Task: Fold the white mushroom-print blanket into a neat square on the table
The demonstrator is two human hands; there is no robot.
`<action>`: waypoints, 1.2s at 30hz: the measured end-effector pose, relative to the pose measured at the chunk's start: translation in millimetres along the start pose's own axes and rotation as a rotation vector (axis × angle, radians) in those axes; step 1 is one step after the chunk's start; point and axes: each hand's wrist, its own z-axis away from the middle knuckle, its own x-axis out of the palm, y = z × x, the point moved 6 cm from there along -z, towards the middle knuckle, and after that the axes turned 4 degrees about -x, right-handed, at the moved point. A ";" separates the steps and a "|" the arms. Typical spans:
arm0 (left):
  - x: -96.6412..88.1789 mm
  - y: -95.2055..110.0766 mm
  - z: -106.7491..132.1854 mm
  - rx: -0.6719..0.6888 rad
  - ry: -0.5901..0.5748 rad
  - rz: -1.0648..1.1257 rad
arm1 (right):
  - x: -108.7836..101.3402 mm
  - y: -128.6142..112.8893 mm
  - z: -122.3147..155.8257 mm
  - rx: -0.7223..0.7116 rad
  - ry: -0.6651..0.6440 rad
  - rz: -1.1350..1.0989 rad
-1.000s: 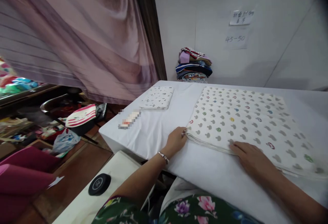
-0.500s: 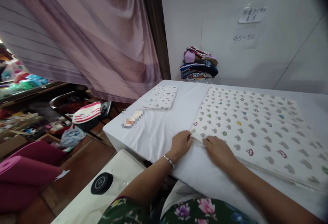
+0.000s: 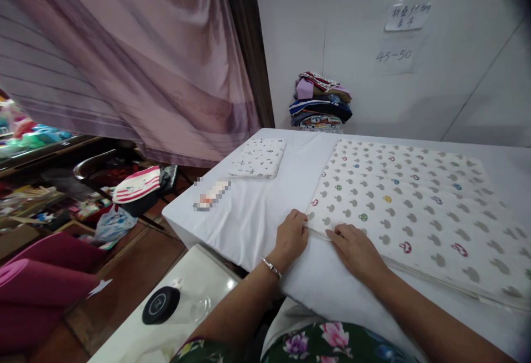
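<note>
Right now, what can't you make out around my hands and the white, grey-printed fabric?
In the head view:
White fabric with grey printed shapes: right end, cut off by the picture's right edge; layers, too thin to count.
Left hand: its hold on the fabric's corner, hidden by its own back.
Small item on the white-draped table: details, masked by pixelation.

Dim, diffuse light is falling on the printed white cloth, a faint shadow is darkening the far wall at right, a glint is shining on the cream tabletop near left, black blur is swallowing the far right corner
</note>
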 end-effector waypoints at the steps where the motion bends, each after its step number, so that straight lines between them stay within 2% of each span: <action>1: 0.0 1.0 0.0 0.040 0.004 0.021 | 1.2 -0.5 -0.7 0.001 -0.008 0.005; 5: 2.0 -0.6 -3.6 0.092 -0.023 0.047 | -0.9 -3.2 -3.3 0.018 -0.027 0.017; 10: 1.1 -3.3 -9.5 0.097 -0.028 0.057 | -25.7 6.8 13.5 0.013 -0.042 -0.107; 14: -3.2 -3.9 -14.5 0.101 -0.060 0.042 | -56.9 38.8 65.1 0.131 0.001 -0.123; 17: -7.3 3.9 -22.2 0.150 -0.100 -0.070 | -78.1 63.8 122.9 0.247 0.062 -0.074; 19: -9.0 16.1 -29.3 0.221 -0.093 -0.153 | -91.2 79.7 162.8 0.355 0.123 -0.001; 22: -3.0 48.3 -36.8 0.395 -0.096 -0.166 | -110.4 98.4 210.4 0.487 0.215 0.078; 25: 14.5 93.3 -34.6 0.577 -0.176 -0.082 | -130.0 120.0 239.6 0.672 0.321 0.030; 26: 21.6 110.1 -32.0 0.624 -0.210 -0.049 | -136.2 129.2 247.5 0.768 0.376 -0.018; 28: 36.2 145.5 -25.1 0.711 -0.276 0.017 | -142.3 150.3 265.4 1.052 0.508 -0.200; 31: 58.7 199.9 -15.6 0.799 -0.373 0.098 | -132.7 170.8 282.2 1.415 0.609 -0.533; 33: 73.0 235.5 -11.8 0.820 -0.433 0.152 | -124.0 177.1 280.0 1.491 0.581 -0.679; 36: 92.2 287.1 -7.8 0.841 -0.492 0.208 | -115.7 182.8 270.8 1.512 0.538 -0.785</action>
